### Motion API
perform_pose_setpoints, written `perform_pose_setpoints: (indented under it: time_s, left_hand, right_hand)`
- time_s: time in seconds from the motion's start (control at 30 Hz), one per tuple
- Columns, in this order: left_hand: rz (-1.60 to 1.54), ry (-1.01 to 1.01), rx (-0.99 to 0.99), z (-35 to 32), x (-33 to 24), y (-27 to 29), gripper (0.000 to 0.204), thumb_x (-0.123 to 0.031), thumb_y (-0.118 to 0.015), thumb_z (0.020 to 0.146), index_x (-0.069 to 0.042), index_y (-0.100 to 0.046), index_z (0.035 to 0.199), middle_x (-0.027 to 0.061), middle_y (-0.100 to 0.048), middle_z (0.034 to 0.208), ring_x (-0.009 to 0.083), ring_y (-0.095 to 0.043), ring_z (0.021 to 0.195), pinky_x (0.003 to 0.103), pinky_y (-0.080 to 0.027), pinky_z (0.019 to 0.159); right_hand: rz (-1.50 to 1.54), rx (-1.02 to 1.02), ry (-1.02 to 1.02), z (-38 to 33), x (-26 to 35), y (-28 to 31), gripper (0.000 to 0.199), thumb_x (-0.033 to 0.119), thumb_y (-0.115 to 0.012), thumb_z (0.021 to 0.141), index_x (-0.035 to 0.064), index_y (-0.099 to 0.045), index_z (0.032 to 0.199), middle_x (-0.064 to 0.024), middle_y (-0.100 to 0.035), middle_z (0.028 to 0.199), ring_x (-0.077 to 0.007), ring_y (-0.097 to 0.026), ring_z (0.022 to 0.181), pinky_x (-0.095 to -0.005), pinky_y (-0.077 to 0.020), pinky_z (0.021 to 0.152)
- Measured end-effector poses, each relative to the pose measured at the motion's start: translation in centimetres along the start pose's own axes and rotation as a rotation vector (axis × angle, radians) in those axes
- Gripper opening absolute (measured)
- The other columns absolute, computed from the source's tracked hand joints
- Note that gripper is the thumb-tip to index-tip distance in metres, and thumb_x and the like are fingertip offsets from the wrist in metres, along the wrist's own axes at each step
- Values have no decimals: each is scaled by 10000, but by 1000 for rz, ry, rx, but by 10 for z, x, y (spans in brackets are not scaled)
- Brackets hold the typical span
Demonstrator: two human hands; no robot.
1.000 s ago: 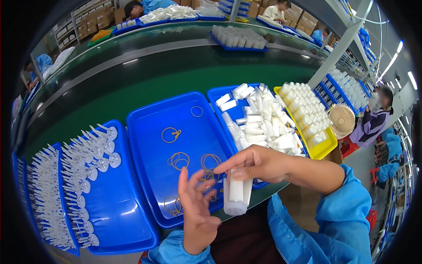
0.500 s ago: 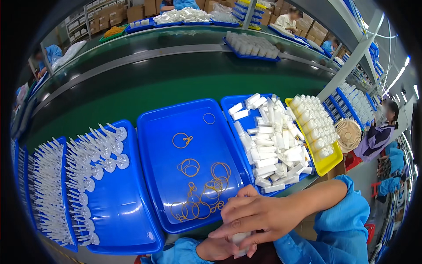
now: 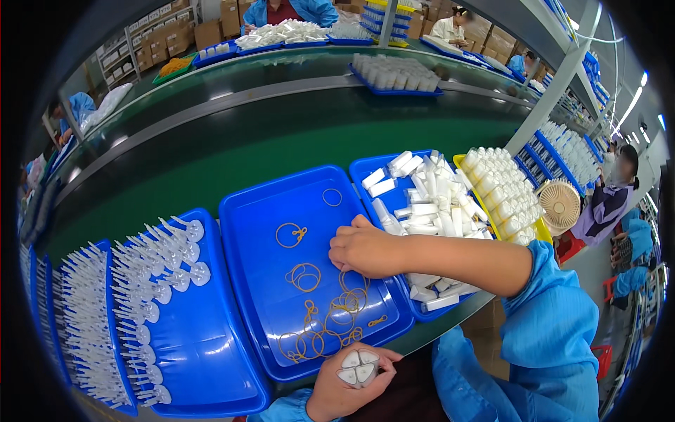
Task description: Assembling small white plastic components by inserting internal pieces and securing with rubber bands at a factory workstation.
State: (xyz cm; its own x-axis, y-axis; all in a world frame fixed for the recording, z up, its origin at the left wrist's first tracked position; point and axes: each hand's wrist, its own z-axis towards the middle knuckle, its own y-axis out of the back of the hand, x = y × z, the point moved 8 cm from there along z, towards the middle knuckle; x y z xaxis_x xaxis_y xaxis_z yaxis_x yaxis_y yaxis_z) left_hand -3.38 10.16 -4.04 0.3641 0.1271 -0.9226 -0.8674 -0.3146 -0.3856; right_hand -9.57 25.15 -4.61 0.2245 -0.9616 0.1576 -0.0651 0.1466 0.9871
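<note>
My left hand (image 3: 344, 387) is at the bottom edge, closed around a bundle of white plastic pieces (image 3: 357, 366) held end-up. My right hand (image 3: 362, 247) reaches over the middle blue tray (image 3: 246, 211), fingers curled down onto the tan rubber bands (image 3: 330, 316) scattered in it. Whether a band is pinched between the fingers is hidden. Right of that hand stands a blue tray of loose white plastic pieces (image 3: 429, 204).
Two blue trays of white long-stemmed parts (image 3: 151, 281) lie at the left. A yellow tray of white caps (image 3: 503, 193) and a small fan (image 3: 560, 205) sit at the right. A green conveyor (image 3: 232, 133) runs behind, with other workers beyond and at the right.
My right hand has let go of the white bundle and moved up onto the rubber bands in the middle tray. My left hand keeps the bundle low at the front edge.
</note>
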Motion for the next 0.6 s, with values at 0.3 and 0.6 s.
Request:
perform_pose_setpoints:
  time_s: [0.3,0.6]
  left_hand:
    - [-144,-48,-378,-1,-13,36,190,83,-602,726,-3,-482,846,84,-563,738,137,-563,600,271,-484,587]
    - [-514,-65,-109,3,-22,12,231,72,-609,735,-24,-486,906,103,-506,870,140,-559,632,271,-489,618]
  right_hand:
    - [123,-289,63,-22,22,64,101,71,-594,750,82,-530,828,-38,-564,795,-220,-514,829,-358,-329,746]
    - [236,-435,201,-62,96,104,252,68,-578,714,43,-553,963,-73,-520,829,-247,-513,803,-350,-369,702]
